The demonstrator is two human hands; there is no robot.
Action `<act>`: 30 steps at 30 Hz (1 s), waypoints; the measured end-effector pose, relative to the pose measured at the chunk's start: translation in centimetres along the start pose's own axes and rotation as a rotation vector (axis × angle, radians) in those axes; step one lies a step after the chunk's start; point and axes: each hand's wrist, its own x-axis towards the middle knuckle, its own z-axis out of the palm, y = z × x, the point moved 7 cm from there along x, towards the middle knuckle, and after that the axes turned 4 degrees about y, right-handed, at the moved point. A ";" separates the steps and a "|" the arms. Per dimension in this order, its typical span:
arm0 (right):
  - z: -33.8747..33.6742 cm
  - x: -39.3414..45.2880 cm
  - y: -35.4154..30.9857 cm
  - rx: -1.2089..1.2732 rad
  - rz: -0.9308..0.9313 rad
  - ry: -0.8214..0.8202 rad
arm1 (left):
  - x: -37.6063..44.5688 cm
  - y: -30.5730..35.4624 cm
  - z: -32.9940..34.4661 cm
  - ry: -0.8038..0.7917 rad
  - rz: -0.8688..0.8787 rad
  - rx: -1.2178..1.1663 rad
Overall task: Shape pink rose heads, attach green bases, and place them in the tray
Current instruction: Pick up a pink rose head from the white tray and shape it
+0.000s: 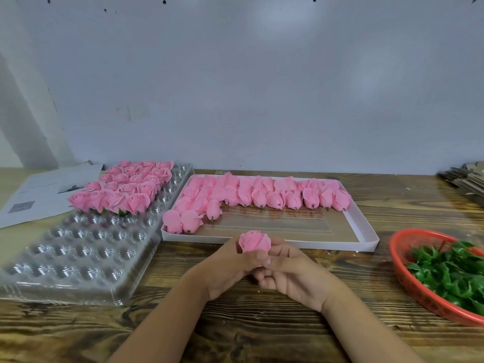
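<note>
Here both hands, left [230, 268] and right [293, 273], grip one rose [254, 241] above the table [262, 323], near the box [366, 231]

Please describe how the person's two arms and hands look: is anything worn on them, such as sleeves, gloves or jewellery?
Both forearms are bare as far as the picture shows; no sleeve reaches into view. The left hand and the right hand wear no gloves. No ring, bracelet or watch shows on the visible fingers or wrists. The fingernails look short and unpainted, though the picture is somewhat blurred there.
</note>
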 end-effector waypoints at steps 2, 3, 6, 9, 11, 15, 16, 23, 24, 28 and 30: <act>0.5 0.0 0.3 0.040 0.030 -0.037 | -0.2 0.0 0.4 -0.050 0.008 -0.015; 0.7 0.0 0.5 0.055 0.046 -0.041 | -0.2 0.1 0.5 -0.063 0.016 -0.026; 0.8 0.1 0.9 0.099 0.084 -0.004 | -0.1 -0.2 0.3 -0.078 0.019 -0.098; 0.6 0.4 0.9 0.147 0.082 0.043 | 0.1 -0.3 0.0 -0.023 0.037 -0.120; 0.7 0.5 0.8 0.138 0.064 0.051 | 0.1 -0.2 -0.2 0.031 0.036 -0.114; -0.2 0.9 0.6 0.044 -0.040 0.185 | 0.4 -0.6 -1.3 0.208 0.025 -0.099; -0.5 0.9 0.4 -0.034 -0.106 0.256 | 0.5 -0.6 -1.6 0.262 0.030 -0.095; -0.5 0.0 -1.0 -0.456 -0.533 0.628 | 0.9 -0.8 -1.0 0.384 0.084 -0.234; -0.5 -0.2 -1.1 -0.460 -0.574 0.652 | 0.9 -0.8 -0.9 0.386 0.086 -0.256; -0.1 -0.9 -1.5 -0.543 -0.671 0.694 | 0.9 -0.8 -0.6 0.377 0.063 -0.363; 0.0 -1.0 -1.5 -0.669 -0.685 0.716 | 0.9 -0.9 -0.5 0.366 0.043 -0.400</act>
